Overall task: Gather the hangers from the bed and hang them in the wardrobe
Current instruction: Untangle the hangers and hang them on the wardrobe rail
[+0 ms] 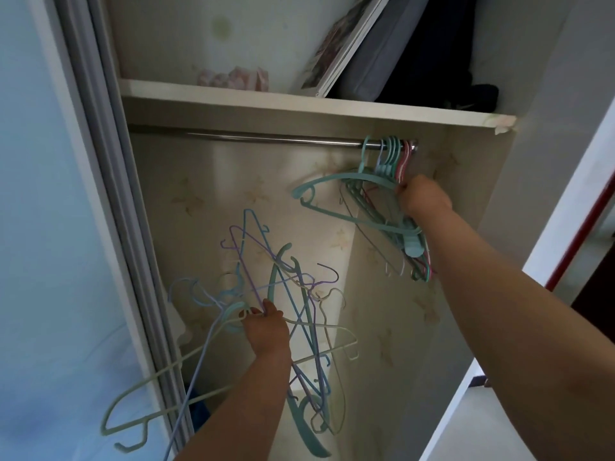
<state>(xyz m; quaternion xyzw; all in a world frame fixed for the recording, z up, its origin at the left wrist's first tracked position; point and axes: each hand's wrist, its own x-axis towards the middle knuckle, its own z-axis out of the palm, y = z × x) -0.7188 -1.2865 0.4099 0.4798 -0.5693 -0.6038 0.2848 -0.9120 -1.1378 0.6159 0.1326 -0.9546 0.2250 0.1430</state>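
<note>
I face the open wardrobe, whose metal rail [266, 138] runs under a shelf. Several teal, lilac and pink hangers [387, 151] hang bunched at the rail's right end. My right hand [421, 197] is raised to them and grips the shoulder of a teal hanger [336, 181] that is hooked on the rail and swung out to the left. Lower down, my left hand [266, 327] grips a tangled bundle of hangers [293, 294] in blue, purple, teal and cream, fanning out in all directions in front of the wardrobe's interior.
The shelf [299, 106] above the rail carries a leaning picture frame [346, 44], dark folded bags [416, 54] and pink items [233, 78]. A sliding door [109, 194] stands at the left. The wardrobe's right side panel [539, 161] is close to my right arm.
</note>
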